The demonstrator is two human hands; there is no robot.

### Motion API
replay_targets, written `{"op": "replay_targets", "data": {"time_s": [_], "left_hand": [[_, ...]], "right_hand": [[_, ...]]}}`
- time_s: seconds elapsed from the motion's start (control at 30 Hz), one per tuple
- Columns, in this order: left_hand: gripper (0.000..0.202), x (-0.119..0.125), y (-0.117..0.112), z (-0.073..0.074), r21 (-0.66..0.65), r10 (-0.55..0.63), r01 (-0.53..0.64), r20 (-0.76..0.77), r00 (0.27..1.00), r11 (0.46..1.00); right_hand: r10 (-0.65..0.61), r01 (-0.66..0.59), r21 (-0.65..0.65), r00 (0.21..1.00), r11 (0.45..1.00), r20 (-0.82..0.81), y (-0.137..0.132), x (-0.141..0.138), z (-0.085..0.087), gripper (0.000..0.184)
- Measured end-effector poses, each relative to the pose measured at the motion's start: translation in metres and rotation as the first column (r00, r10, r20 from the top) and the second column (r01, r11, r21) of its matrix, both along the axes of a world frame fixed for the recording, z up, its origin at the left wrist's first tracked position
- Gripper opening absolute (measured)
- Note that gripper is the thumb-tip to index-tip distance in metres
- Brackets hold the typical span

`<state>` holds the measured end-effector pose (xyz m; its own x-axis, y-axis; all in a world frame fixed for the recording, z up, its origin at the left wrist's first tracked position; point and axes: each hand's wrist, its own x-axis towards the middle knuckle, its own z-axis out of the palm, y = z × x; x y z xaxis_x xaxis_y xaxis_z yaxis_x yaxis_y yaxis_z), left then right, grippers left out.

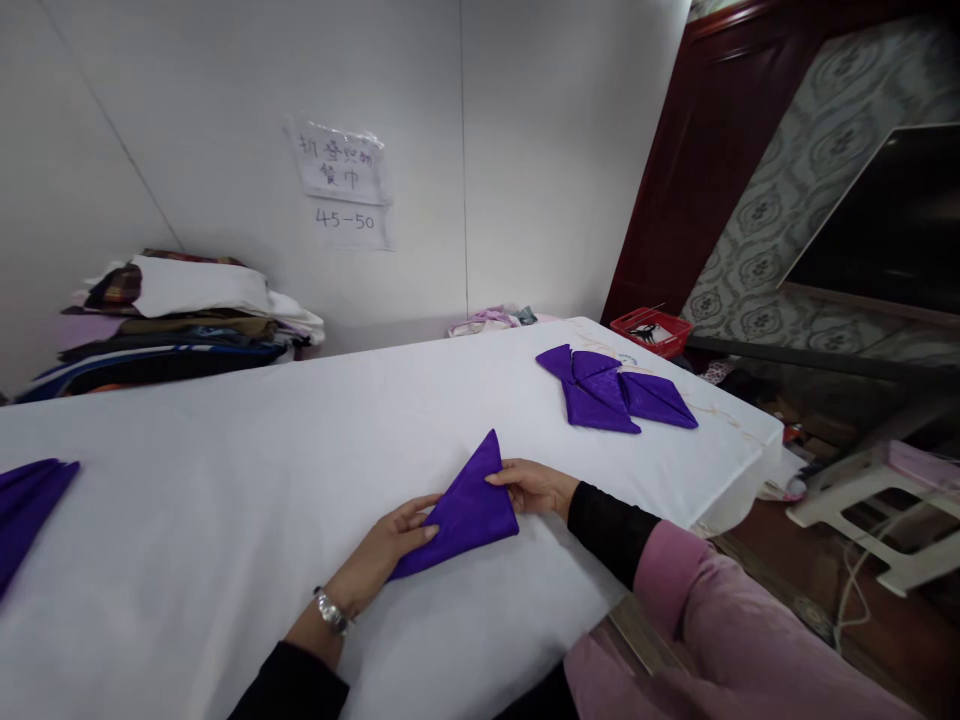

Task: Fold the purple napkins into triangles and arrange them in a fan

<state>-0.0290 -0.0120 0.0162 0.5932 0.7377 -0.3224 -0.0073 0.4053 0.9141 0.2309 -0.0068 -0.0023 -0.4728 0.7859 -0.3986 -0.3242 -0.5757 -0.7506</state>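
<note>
Between my two hands is a purple cloth napkin, folded into a triangle-like shape with one point upward. My left hand grips its left side, thumb on the near face and fingers behind. On the right edge, my right hand pinches the cloth with the thumb in front. Whether the napkin's lower edge touches the white tablecloth I cannot tell. Several folded purple napkins lie together toward the far right of the table. Part of another purple cloth shows at the left edge.
A stack of folded clothes stands behind the table at left. Beyond the table's far right corner is a red basket. A white plastic stool stands right of the table, and a paper sign hangs on the wall.
</note>
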Motion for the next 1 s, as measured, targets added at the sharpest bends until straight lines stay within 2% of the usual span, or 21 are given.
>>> {"op": "replay_targets", "data": {"time_s": [0.1, 0.2, 0.3, 0.4, 0.47, 0.53, 0.6, 0.67, 0.73, 0.87, 1.0], "left_hand": [[0.05, -0.003, 0.005, -0.003, -0.041, 0.216, -0.215, 0.019, 0.976, 0.976], [0.047, -0.005, 0.01, -0.008, -0.083, 0.442, -0.436, 0.095, 0.892, 0.896], [0.044, -0.004, 0.012, -0.011, -0.088, 0.539, -0.532, 0.14, 0.83, 0.842], [0.044, -0.002, 0.01, -0.012, -0.054, 0.514, -0.512, 0.105, 0.851, 0.858], [0.048, 0.0, 0.009, -0.013, -0.01, 0.482, -0.483, 0.063, 0.874, 0.876], [0.052, 0.001, 0.008, -0.014, 0.048, 0.453, -0.453, 0.024, 0.891, 0.89], [0.054, 0.002, 0.008, -0.017, 0.106, 0.426, -0.422, -0.01, 0.905, 0.9], [0.055, 0.002, 0.009, -0.019, 0.159, 0.404, -0.393, -0.045, 0.914, 0.906], [0.054, 0.003, 0.008, -0.021, 0.207, 0.39, -0.368, -0.079, 0.917, 0.907], [0.052, 0.004, 0.006, -0.023, 0.271, 0.375, -0.334, -0.119, 0.919, 0.903], [0.05, 0.005, 0.005, -0.027, 0.293, 0.368, -0.32, -0.126, 0.921, 0.901]], "right_hand": [[-0.122, 0.122, 0.027, 0.993, 0.992, -0.01, 0.01, 0.001, 0.001, 0.024], [-0.312, 0.312, 0.034, 0.95, 0.95, -0.009, 0.025, 0.007, 0.006, 0.018], [-0.466, 0.466, 0.057, 0.885, 0.883, -0.016, 0.048, 0.015, 0.012, 0.014], [-0.55, 0.553, 0.099, 0.833, 0.828, -0.053, 0.079, 0.024, 0.022, 0.01], [-0.619, 0.626, 0.141, 0.779, 0.767, -0.098, 0.104, 0.032, 0.03, 0.01], [-0.694, 0.711, 0.186, 0.702, 0.678, -0.157, 0.13, 0.043, 0.038, 0.01], [-0.769, 0.796, 0.211, 0.603, 0.567, -0.211, 0.152, 0.056, 0.039, 0.008], [-0.834, 0.863, 0.2, 0.502, 0.464, -0.231, 0.168, 0.068, 0.031, 0.007], [-0.879, 0.901, 0.166, 0.43, 0.401, -0.207, 0.175, 0.077, 0.014, 0.007], [-0.915, 0.925, 0.125, 0.375, 0.359, -0.147, 0.176, 0.088, -0.023, 0.018], [-0.929, 0.933, 0.2, 0.333, 0.3, -0.16, 0.178, 0.098, -0.037, 0.03]]}}
